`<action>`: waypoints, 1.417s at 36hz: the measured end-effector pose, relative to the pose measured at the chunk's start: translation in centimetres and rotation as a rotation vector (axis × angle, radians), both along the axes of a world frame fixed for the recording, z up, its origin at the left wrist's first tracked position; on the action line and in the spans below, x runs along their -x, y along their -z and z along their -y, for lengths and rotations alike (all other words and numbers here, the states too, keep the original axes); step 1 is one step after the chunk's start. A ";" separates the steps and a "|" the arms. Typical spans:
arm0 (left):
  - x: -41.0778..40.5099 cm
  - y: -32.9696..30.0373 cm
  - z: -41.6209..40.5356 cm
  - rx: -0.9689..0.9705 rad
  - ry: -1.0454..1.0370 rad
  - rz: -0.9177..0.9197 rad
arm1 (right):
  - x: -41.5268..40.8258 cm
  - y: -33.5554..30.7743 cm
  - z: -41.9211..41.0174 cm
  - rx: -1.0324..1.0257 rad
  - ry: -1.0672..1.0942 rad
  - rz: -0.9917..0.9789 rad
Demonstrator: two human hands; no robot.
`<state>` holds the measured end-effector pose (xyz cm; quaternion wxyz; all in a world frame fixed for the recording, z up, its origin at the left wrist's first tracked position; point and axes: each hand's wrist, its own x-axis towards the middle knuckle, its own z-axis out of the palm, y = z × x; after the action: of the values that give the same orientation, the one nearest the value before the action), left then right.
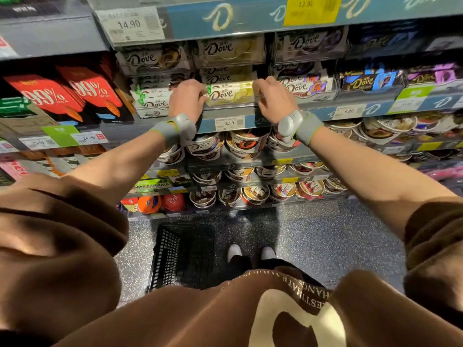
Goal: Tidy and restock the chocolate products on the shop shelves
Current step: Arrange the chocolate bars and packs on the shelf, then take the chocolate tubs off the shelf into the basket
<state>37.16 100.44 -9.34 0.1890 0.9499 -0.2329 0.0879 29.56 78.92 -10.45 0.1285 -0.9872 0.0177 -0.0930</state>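
Nearly every pack here reads "Dove" in dark script. The one being handled is a pale yellow Dove chocolate pack (pixel 231 93), cream and lemon coloured with a picture of pale chocolate pieces, standing at the front of a row of the same packs on the middle shelf (pixel 313 112). The left hand (pixel 186 98) has its fingers curled over the pack's left end, and the right hand (pixel 271 97) curls over its right end, so both appear to grip it (the fingertips are hidden behind the pack, so how firmly is hard to say). Each wrist carries a grey strap-on device (pixel 290 126).

Below the pack a white price tag (pixel 229 123) reads "8.59"; farther right another reads "9.90". On the blue shelf edge above, one tag reads "14.90" and a yellow tag (pixel 312 8) reads "12.90". To the left stand red boxes marked "99%" (pixel 50 96), with a tag reading "14.90" beneath them. Right of the yellow pack are white Dove packs, then dark blue and purple ones (pixel 370 81).

The lower shelves hold Dove tubs (pixel 205 146) lying on their sides, and a green box reads "MACADAMIA" (pixel 152 185). A black wire basket (pixel 183 254) stands on the speckled floor beside the person's white shoes. Brown sleeves fill the foreground.
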 end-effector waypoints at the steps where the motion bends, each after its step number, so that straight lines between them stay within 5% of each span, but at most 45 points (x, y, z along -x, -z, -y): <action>1: 0.2 0.1 0.0 0.008 -0.012 0.005 | 0.3 0.2 -0.1 0.005 0.007 -0.006; 14: 3.2 2.4 -2.0 0.192 0.013 0.083 | 4.9 2.7 -1.8 -0.109 0.021 0.241; 26: 10.7 10.7 -4.6 0.116 -0.289 -0.263 | 10.4 10.3 -3.1 -0.364 0.020 -0.035; 34: 10.4 15.8 -5.2 0.095 -0.325 -0.231 | 10.5 16.3 -4.6 -0.350 -0.012 -0.109; 51: 3.8 29.3 -7.3 0.190 -0.117 0.317 | 3.1 32.0 -6.7 -0.290 -0.239 0.294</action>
<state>33.35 107.75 -38.59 0.2331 0.9140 -0.1946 0.2690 26.48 85.62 -42.47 0.2803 -0.9293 -0.1052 -0.2164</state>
